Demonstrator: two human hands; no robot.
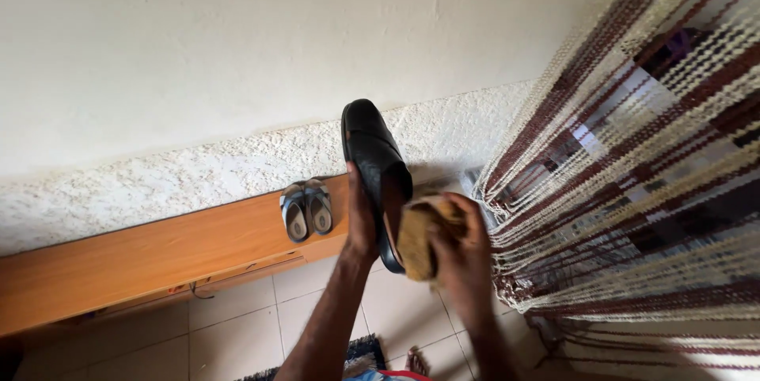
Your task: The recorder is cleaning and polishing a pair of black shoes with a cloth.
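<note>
Left hand (362, 219) clamped on black shoe (376, 159), toe toward twelve o'clock; right hand (463, 250) pressing tan cloth (417, 235) from three o'clock.

To your right the hanging curtain of maroon and cream beaded strings (633, 191) crowds in close, leaving little room on that side; ahead the rough white plastered wall (237, 159) closes things off; to your left the long orange wooden counter (142, 258) lies open, save one small pair of grey sandals (306, 208); below, the pale tiled floor (237, 333) is open.
</note>
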